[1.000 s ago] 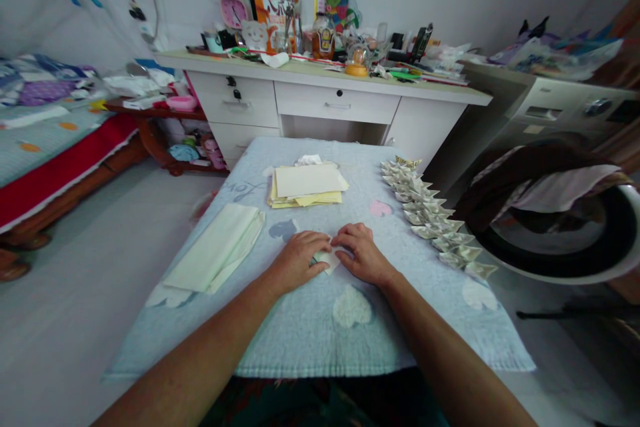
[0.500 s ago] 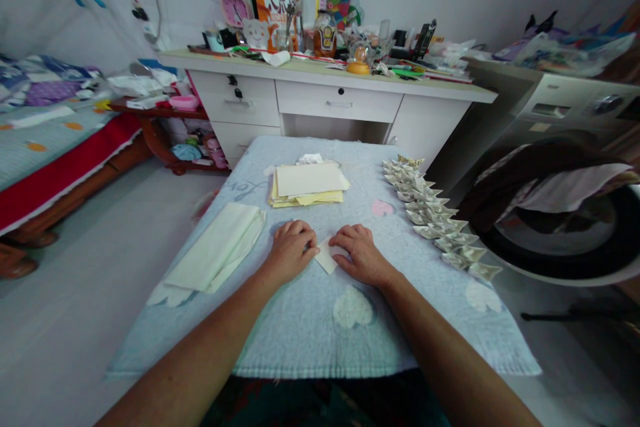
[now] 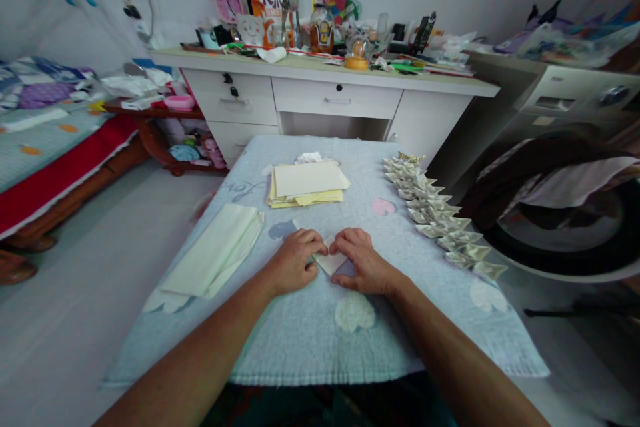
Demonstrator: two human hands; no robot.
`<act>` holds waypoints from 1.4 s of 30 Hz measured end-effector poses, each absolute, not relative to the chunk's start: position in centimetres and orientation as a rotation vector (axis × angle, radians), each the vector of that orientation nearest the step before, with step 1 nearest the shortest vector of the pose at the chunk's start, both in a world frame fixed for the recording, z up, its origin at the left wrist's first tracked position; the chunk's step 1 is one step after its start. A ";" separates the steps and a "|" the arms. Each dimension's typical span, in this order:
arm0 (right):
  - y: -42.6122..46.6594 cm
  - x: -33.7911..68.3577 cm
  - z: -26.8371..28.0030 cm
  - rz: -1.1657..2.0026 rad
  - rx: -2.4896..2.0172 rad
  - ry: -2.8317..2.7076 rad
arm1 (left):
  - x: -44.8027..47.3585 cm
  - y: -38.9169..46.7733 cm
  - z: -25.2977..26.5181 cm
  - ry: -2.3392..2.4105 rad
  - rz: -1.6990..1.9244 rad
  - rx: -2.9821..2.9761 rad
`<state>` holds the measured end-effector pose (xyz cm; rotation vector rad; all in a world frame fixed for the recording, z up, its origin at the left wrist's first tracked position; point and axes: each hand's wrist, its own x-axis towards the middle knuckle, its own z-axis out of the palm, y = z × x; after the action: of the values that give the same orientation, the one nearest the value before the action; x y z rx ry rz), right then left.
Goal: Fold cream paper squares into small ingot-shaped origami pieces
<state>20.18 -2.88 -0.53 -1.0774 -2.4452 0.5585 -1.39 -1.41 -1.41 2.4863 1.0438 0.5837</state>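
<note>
A small piece of folded pale paper (image 3: 331,264) lies on the cloth in front of me, one corner pointing toward me. My left hand (image 3: 296,259) is curled at its left side, with fingertips on the paper's upper left part. From the right, my right hand (image 3: 364,261) grips the paper, fingers bent on its upper edge and thumb lower down. Both hands cover much of the sheet. Beyond them sits a stack of cream and yellow paper (image 3: 310,180). Left of my left hand rests a larger folded pale green sheet (image 3: 213,250).
Several folded paper boats (image 3: 433,210) form a row along the right side of the cloth-covered table (image 3: 300,347). Behind it stands a white desk (image 3: 340,99) crowded with small items. A washing machine (image 3: 560,113) with clothes at its door is on the right, a bed (image 3: 55,147) on the left.
My left hand has shifted slightly right and its fingertips now reach over the paper, closer to my right hand. The right thumb has moved lower. The view has shifted slightly.
</note>
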 end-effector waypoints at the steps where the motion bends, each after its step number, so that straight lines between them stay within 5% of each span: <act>1: -2.9 20.2 -0.5 0.565 -1.077 -2.446 | -1.4 -1.5 -1.2 1.048 0.573 2.482; 42: -1.8 20.7 -1.2 0.548 -1.243 -2.367 | -1.4 -1.1 -1.7 1.157 0.635 2.441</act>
<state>20.66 -1.83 -1.16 -1.2435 -2.3675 0.5476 -1.38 -1.08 -1.66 2.4414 1.1572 0.6345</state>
